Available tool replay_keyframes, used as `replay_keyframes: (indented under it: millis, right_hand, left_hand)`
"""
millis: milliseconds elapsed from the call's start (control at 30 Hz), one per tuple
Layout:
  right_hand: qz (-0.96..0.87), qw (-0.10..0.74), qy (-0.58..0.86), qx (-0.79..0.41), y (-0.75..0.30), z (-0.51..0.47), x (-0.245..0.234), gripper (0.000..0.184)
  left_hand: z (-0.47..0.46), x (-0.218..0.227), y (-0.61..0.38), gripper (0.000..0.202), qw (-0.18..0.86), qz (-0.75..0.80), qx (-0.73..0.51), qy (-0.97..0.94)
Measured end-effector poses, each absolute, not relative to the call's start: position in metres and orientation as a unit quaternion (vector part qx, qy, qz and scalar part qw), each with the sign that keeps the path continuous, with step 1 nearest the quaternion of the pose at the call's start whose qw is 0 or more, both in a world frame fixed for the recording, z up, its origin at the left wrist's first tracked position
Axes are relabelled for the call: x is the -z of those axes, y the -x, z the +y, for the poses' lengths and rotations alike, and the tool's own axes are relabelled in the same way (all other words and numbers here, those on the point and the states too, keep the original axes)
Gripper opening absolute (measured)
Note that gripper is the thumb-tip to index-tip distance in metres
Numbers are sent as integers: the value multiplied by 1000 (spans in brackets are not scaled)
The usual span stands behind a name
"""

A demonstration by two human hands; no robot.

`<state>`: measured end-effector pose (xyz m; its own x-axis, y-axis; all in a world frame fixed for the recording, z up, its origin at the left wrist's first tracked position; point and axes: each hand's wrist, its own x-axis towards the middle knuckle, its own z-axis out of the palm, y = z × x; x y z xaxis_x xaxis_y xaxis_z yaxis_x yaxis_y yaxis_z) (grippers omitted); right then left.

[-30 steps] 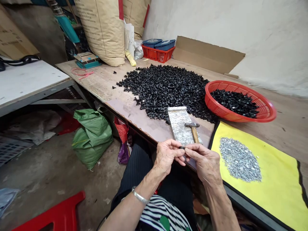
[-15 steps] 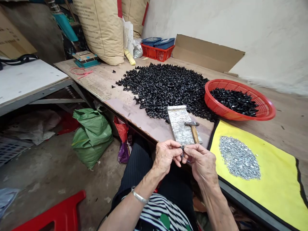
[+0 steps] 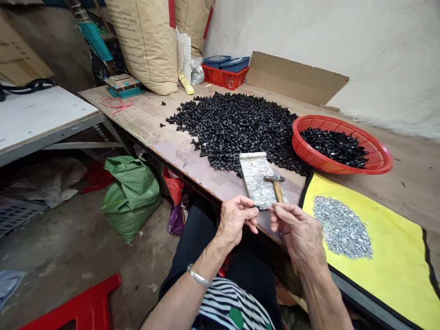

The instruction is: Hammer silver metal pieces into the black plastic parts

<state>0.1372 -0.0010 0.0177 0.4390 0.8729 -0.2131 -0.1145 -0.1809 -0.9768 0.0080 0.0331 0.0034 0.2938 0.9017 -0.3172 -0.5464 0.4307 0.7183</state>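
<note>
My left hand (image 3: 237, 217) pinches a small black plastic part (image 3: 255, 207) between thumb and fingertips, just off the near table edge. Most of that part is covered by the fingers. Apart from it, a short way to the right, my right hand (image 3: 297, 227) has its thumb and fingers pressed together; whatever they hold, if anything, is hidden. Just beyond both hands lies a scuffed metal plate (image 3: 256, 176). A small hammer (image 3: 277, 188) with a wooden handle rests on the plate, its lower end behind my right fingers.
A big pile of black parts (image 3: 237, 123) spreads behind the plate. At right stand a red plastic basket (image 3: 381, 158) of black parts and a yellow cloth (image 3: 395, 247) bearing small metal pieces (image 3: 343, 224). Paper sacks (image 3: 147, 46) stand farther back; a green bag (image 3: 132, 197) sits on the floor.
My right hand has come away from the black part and moved slightly right. My left hand keeps the part in nearly the same place.
</note>
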Motion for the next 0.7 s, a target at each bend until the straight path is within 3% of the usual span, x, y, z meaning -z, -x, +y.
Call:
replay_keyframes:
  millis: [67,167,233,333,467,567,700]
  right_hand:
    - [-386,504,722,-275,-150,-2,-18,32]
    - [-517,304,799,-37,-167,-1,-15,36]
    - [-565,193,802,-9,-176,3,-9,38]
    - [-581,137,800,-64,-182,9,-3,31]
    - [-586,144,795,-56,-178,9,-9,32]
    - [-601,241,762,-30,-165,7,-22,32]
    - [-539,412,690,-252,-145,9,-38,29]
  left_hand:
    - [36,-2,-6,29,761,364,-477,-246]
    - [42,1,-4,29,750,379,-485,-244]
    - [48,3,-4,28,743,391,-488,-241]
    - [56,6,-5,26,734,408,-486,-243]
    - [60,4,-5,25,728,417,-483,-249]
    - [55,-2,-6,25,743,394,-477,-255]
    - [43,-14,-8,24,750,372,-477,-268]
